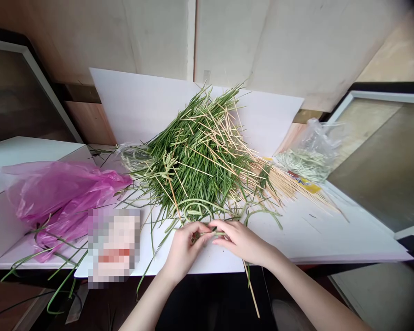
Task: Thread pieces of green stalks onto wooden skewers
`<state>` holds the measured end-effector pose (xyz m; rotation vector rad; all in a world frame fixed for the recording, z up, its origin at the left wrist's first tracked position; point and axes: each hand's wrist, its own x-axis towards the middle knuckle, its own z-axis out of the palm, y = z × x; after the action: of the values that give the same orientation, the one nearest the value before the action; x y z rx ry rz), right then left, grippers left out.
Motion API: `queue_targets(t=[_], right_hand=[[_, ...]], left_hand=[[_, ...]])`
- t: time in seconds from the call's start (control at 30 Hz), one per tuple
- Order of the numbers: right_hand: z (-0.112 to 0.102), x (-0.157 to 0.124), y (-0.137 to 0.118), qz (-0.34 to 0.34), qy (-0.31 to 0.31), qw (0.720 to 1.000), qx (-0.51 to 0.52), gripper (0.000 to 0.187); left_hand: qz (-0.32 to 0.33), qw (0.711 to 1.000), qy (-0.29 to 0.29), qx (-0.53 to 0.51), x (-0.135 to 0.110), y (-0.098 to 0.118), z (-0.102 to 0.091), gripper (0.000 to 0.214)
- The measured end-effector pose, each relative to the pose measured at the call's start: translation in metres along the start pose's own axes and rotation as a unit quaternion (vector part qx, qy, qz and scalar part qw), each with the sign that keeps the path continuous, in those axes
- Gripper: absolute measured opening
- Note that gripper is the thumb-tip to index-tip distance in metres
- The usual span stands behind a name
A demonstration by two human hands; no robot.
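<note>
My left hand point(184, 248) and my right hand point(239, 241) meet at the near edge of a white board point(296, 230). Both pinch the same green stalk point(207, 233) between their fingertips. A thin wooden skewer point(251, 289) runs down from under my right hand past the board's edge. Just beyond my hands lies a big heap of green stalks point(196, 161) mixed with pale skewers. A loose bundle of skewers point(290, 186) fans out to the right of the heap.
A pink plastic bag point(58, 193) lies at the left, with stalks trailing over the edge. A blurred packet point(113, 246) sits near my left hand. A clear bag of pale greenery point(310, 158) rests at the right. Plywood panels stand behind.
</note>
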<state>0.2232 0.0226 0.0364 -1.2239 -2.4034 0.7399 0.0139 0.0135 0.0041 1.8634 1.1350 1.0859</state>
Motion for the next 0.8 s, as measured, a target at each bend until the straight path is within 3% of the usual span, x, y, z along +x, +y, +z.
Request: queue_targets(t=[0.07, 0.17, 0.27, 0.47, 0.57, 0.67, 0.8], right_hand=[[-0.002, -0.002, 0.004, 0.006, 0.011, 1.0, 0.018, 0.014], [-0.005, -0.003, 0.005, 0.018, 0.021, 0.999, 0.044, 0.029], [-0.007, -0.003, -0.002, 0.025, 0.016, 0.997, 0.067, 0.031], [-0.011, -0.005, -0.016, 0.024, -0.012, 0.995, 0.1, 0.04], [-0.01, -0.006, -0.017, 0.017, 0.002, 0.995, 0.1, 0.039], [-0.007, -0.008, -0.018, 0.0, 0.033, 0.996, 0.088, 0.036], [-0.002, -0.014, -0.021, -0.049, 0.09, 0.994, 0.043, 0.032]], left_hand=[[-0.013, 1.0, 0.019, 0.009, 0.0, -0.002, -0.005, 0.02], [0.028, 0.998, 0.022, 0.053, -0.002, 0.002, -0.01, 0.016], [0.107, 0.988, -0.006, 0.112, -0.005, 0.01, -0.011, 0.015], [0.153, 0.965, -0.068, 0.201, -0.009, 0.018, -0.011, 0.039], [0.109, 0.983, -0.083, 0.126, -0.009, 0.022, -0.009, 0.04], [0.018, 0.995, -0.088, -0.044, -0.008, 0.026, -0.004, 0.041], [-0.126, 0.943, -0.118, -0.283, -0.009, 0.029, 0.003, 0.047]])
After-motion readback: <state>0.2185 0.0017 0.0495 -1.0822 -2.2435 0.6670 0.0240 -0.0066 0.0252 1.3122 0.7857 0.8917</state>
